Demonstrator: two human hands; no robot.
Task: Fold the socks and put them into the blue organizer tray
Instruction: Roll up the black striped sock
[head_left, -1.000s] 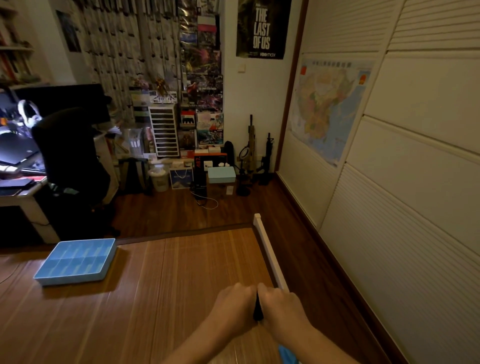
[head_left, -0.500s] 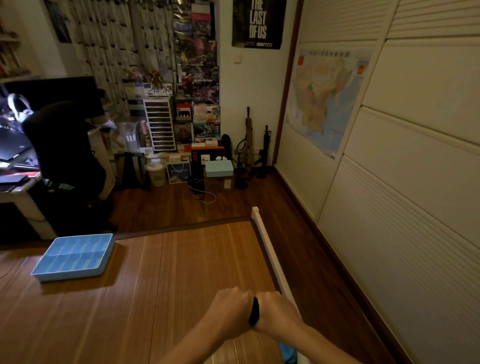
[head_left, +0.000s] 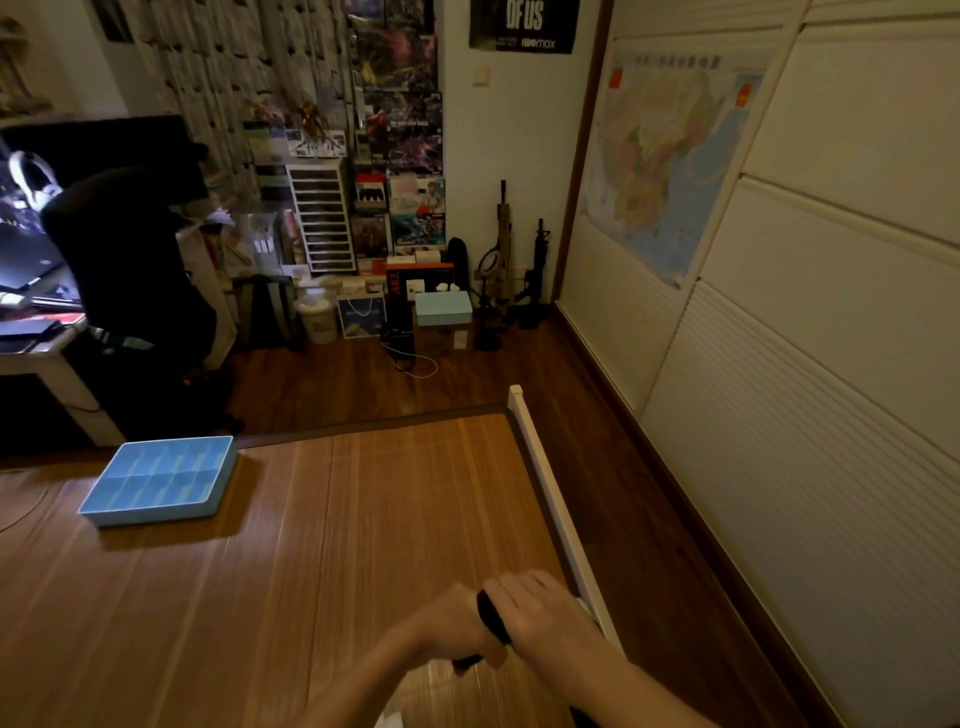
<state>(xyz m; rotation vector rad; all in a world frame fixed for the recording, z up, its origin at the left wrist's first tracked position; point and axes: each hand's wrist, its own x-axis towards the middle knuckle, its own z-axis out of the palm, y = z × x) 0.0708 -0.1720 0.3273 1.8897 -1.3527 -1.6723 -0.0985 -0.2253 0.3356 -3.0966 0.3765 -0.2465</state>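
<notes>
Black cloth, 1 sock (head_left: 491, 618) or perhaps 2 bunched together, gripped at lower centre of the frame between left hand (head_left: 451, 630) and right hand (head_left: 541, 609), both with fingers curled round it, knuckles nearly touching. Held just above the wooden surface (head_left: 337, 545), close to the white rail (head_left: 549, 499) along its right edge. Looks like the folding step, somewhere mid-roll, judging by the thin dark strip visible between the fists and a dark end poking out below the left hand. Well apart from the blue tray (head_left: 156, 514), resting at middle left of the frame near the far edge of the wood. Next, most likely: tuck the bundle tight, release with 1 hand, carry up and left across the wood, lower into 1 compartment without letting the fold spring open. Hard to say whether 1 sock or 2, with most of it buried inside the palms. Fingertips out of sight as well. Forearms cut off by the bottom edge; pale and dark scraps beside them there, too clipped to name. Tray dividers faint in the dim light, contents unclear.
</notes>
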